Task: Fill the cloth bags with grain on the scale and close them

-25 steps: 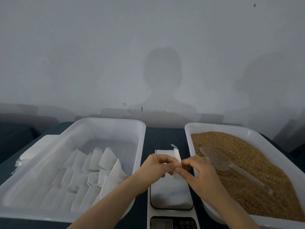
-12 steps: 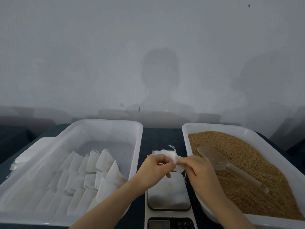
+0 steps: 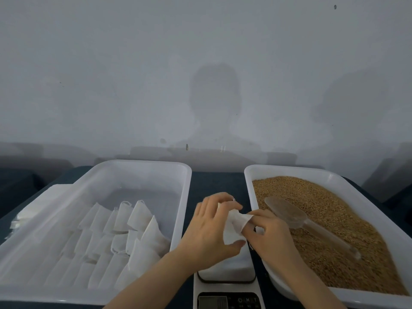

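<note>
Items counted: two white rectangular plastic tubs, one white digital scale, one clear plastic scoop, one small white cloth bag in the hands.

The left tub holds many flat white cloth bags in overlapping rows, too overlapped for a firm count. The right tub holds brown grain. The scoop lies on the grain, bowl far-left, handle near-right. A stack of flat white sheets lies just beside the left tub on the dark worktop.

The small bag is held over the far end of the scale, between the tubs. Its long axis runs from near-left to far-right. The left hand curls round it, thumb underneath. The right hand pinches its far-right end.

The marks on the scale's dark panel are too blurred to read, and no brand shows
</note>
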Tool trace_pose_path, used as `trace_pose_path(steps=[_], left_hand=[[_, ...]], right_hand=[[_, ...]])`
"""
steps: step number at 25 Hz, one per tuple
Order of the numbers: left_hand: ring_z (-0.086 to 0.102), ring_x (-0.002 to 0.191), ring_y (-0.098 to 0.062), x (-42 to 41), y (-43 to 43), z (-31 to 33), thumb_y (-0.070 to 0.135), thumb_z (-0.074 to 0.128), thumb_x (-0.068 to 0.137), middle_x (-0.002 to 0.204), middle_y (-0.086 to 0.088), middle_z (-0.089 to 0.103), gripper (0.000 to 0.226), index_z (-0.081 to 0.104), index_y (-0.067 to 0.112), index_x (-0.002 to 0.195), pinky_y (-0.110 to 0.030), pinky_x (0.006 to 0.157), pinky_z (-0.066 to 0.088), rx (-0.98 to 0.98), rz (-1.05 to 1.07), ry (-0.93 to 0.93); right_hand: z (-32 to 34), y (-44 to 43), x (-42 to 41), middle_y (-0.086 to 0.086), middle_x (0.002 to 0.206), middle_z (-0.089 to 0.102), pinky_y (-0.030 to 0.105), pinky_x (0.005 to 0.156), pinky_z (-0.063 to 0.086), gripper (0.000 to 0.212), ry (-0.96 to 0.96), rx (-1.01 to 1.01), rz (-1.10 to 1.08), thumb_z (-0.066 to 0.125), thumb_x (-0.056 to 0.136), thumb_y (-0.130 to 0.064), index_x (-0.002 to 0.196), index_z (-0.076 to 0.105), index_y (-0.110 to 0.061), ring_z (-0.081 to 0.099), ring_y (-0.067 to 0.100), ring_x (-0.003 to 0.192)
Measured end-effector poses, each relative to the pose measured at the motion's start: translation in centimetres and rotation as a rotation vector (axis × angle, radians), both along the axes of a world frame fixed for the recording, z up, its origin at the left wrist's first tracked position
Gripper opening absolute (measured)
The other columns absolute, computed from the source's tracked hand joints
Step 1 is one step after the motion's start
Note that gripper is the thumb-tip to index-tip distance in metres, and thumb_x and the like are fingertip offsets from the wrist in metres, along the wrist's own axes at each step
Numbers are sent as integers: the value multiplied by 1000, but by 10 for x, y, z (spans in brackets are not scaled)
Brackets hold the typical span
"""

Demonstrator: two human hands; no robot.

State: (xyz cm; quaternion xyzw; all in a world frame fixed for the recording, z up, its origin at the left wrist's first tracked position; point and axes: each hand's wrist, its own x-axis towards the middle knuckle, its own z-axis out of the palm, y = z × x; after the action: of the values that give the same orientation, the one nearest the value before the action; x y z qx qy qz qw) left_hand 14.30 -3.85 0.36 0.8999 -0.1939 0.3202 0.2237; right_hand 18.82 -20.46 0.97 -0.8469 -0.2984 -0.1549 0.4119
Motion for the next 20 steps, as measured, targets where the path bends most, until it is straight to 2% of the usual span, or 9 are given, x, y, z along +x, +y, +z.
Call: trace_pose_path(steps=[2, 5, 7, 10, 11, 13, 15, 18, 20], left_hand=[[36, 132, -14, 0, -6, 0, 48, 75, 73, 139, -1, 43, 77, 31, 27, 133, -33, 109, 31, 90, 0, 62], [51, 122, -15, 2, -13, -6, 31, 72, 80, 127, 2, 56, 55, 47, 19, 127, -38, 106, 37, 164, -23, 31], [54, 116, -13, 3, -12, -5, 27, 66, 84, 120, 5, 60, 41, 53, 17, 122, -36, 107, 33, 88, -13, 95], [51, 107, 1, 4, -5, -3, 35, 64, 88, 116, 13, 56, 43, 45, 26, 125, -27, 107, 31, -148, 51, 318], [51, 103, 3, 5, -3, -1, 36, 67, 87, 113, 15, 56, 46, 43, 28, 125, -23, 102, 37, -253, 76, 402], [55, 96, -3, 10, 1, 1, 33, 71, 84, 109, 14, 55, 50, 41, 33, 124, -10, 81, 47, -429, 106, 536], [55, 91, -5, 13, 4, 0, 30, 73, 81, 104, 19, 50, 53, 40, 36, 123, -4, 66, 45, -452, 101, 643], [55, 92, -5, 15, 7, -5, 29, 72, 79, 110, 16, 49, 58, 36, 41, 124, -9, 67, 46, -404, 15, 788], [55, 92, -8, 14, 7, -9, 26, 69, 80, 108, 16, 48, 62, 33, 42, 127, -12, 65, 47, -369, -28, 861]], right_hand=[[1, 0, -2, -15, 73, 62, 38, 72, 47, 22, -20, -68, 22, 62, 82, -28, 64, 69, -17, 55, 6, 78], [0, -1, -3, -20, 76, 62, 39, 77, 44, 28, -6, -148, 76, 55, 84, -34, 63, 68, -22, 53, 3, 83], [1, -1, -4, -23, 82, 62, 34, 80, 43, 27, -7, -136, 83, 55, 86, -38, 70, 72, -25, 52, 2, 88], [3, 0, -4, -21, 89, 60, 23, 84, 39, 19, -10, -106, 78, 58, 89, -32, 84, 75, -24, 50, 1, 95], [4, 0, -4, -20, 92, 59, 18, 85, 37, 16, -13, -90, 69, 59, 89, -28, 87, 75, -23, 49, 1, 98], [6, 0, -6, -17, 98, 57, 10, 88, 31, 14, -26, -40, 32, 61, 89, -20, 91, 74, -24, 46, 0, 103], [9, 0, -8, -18, 100, 56, 6, 89, 29, 16, -36, 34, -17, 61, 88, -14, 94, 72, -25, 45, -3, 105], [16, -17, -2, -19, 102, 57, 16, 89, 40, 20, -31, 129, -144, 58, 89, -13, 101, 67, -27, 50, -3, 100], [21, -51, 12, -13, 108, 61, 24, 85, 47, 22, -28, -9, -308, 58, 88, -20, 108, 63, -28, 55, 4, 96]])
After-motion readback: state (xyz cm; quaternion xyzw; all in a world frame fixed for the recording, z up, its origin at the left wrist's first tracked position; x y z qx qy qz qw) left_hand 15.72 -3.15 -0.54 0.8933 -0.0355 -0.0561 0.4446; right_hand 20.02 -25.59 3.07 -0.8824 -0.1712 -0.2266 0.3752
